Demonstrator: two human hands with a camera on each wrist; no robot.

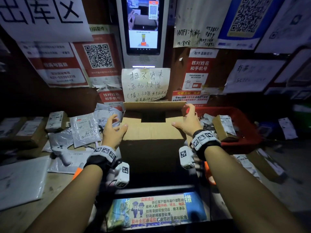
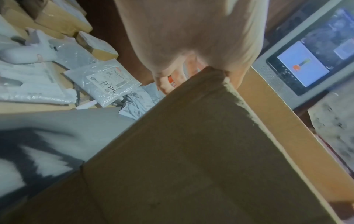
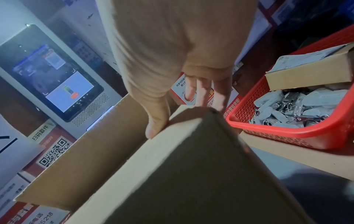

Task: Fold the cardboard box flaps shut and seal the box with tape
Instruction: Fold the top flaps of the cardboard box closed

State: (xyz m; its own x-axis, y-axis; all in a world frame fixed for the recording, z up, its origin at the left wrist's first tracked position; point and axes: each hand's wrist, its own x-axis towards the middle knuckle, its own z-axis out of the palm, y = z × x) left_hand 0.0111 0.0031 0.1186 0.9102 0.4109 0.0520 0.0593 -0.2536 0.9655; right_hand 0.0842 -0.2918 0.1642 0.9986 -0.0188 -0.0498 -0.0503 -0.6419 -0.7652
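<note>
A cardboard box (image 1: 152, 132) is standing in the middle of the head view, on a cluttered counter (image 1: 55, 185) below a wall-mounted screen (image 1: 143, 25). Its near flap (image 1: 151, 127) is lying folded down over the top, while the far flap (image 1: 154, 105) is standing upright along the back edge, leaving a dark gap between them.

The left hand (image 1: 113, 130) is resting at the box's left top corner, its fingers spread and loosely bent, the thumb (image 1: 123, 127) lying on the near flap. In the left wrist view the fingertips (image 2: 168, 84) are hanging past the corner beside the box wall; whether they are touching it cannot be told.

The right hand (image 1: 188, 121) is sitting at the right top corner, thumb (image 3: 156, 121) pressing flat on the flap's edge and the other fingers (image 3: 201, 91) reaching, slightly spread, round the outer side toward the upright far flap.

A red basket (image 1: 242, 132) holding a small carton (image 1: 224, 127) is standing at centre right, just beside the box. Grey mailer bags (image 1: 84, 128) and small parcels (image 1: 56, 121) are lying at centre left. A white handheld scanner (image 1: 62, 154) is lying at lower left among the bags.
</note>
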